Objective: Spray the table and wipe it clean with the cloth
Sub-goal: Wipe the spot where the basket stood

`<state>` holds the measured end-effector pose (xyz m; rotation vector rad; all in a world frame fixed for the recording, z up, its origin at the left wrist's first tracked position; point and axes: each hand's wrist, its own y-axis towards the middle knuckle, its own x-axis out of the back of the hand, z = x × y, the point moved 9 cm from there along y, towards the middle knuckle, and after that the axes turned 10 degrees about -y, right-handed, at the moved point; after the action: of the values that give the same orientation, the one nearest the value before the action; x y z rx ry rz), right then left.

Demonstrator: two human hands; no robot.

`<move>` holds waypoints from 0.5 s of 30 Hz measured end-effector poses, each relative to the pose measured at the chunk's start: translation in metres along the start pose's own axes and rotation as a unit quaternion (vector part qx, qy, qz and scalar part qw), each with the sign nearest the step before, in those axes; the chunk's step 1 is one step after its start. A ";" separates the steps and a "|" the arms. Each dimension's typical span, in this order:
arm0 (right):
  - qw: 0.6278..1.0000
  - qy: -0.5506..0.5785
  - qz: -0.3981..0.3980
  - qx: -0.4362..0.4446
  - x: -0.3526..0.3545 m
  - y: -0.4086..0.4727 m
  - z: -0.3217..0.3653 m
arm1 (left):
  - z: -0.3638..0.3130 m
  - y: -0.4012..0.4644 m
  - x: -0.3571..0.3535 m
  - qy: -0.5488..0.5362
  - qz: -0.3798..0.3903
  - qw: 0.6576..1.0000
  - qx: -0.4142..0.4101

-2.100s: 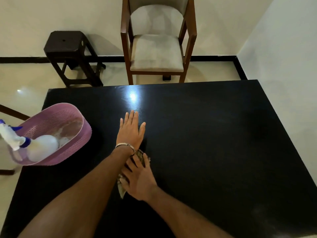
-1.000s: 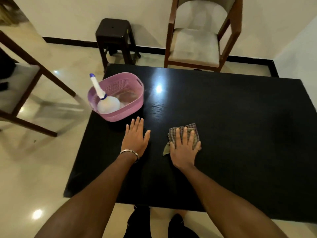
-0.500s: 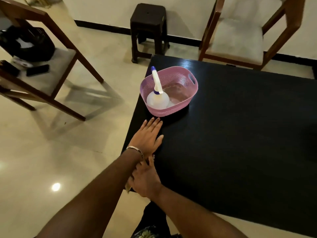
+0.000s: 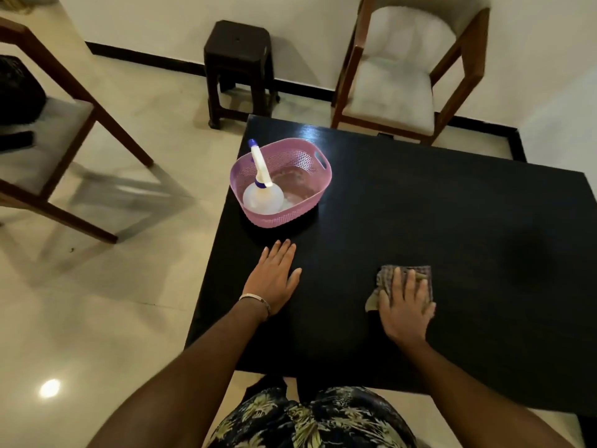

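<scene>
A glossy black table point(image 4: 452, 221) fills the right of the head view. My right hand point(image 4: 405, 307) lies flat with straight fingers on a checked cloth point(image 4: 386, 274), pressing it onto the tabletop near the front edge. My left hand point(image 4: 274, 276), with a bracelet at the wrist, rests flat on the table near its left edge, holding nothing. A white spray bottle point(image 4: 262, 192) with a blue nozzle stands in a pink basket point(image 4: 310, 166) just beyond my left hand.
A cushioned wooden chair point(image 4: 397, 82) stands behind the table's far edge. A dark stool point(image 4: 239, 66) sits on the tiled floor at the far left corner. Another wooden chair point(image 4: 58, 147) is off to the left.
My right hand has slid the cloth rightwards from the table's front left corner, out from under my left forearm. My left hand stays flat near the basket.
</scene>
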<state>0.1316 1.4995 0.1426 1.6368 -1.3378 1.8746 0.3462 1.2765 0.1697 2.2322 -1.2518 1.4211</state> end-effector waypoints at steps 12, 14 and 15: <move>0.942 0.033 -0.013 0.333 0.047 -0.033 0.196 | 0.003 -0.016 0.022 -0.028 -0.118 0.991 0.056; 0.961 0.095 -0.067 0.252 0.067 -0.020 0.171 | -0.001 -0.016 0.022 -0.012 -0.134 0.988 0.074; 0.973 0.104 -0.065 0.194 0.069 -0.010 0.155 | -0.002 -0.015 0.020 -0.013 -0.133 0.987 0.087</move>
<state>0.2117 1.3591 0.1950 1.5932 -0.7964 2.2556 0.3592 1.2760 0.1907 2.4274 -0.8229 1.4480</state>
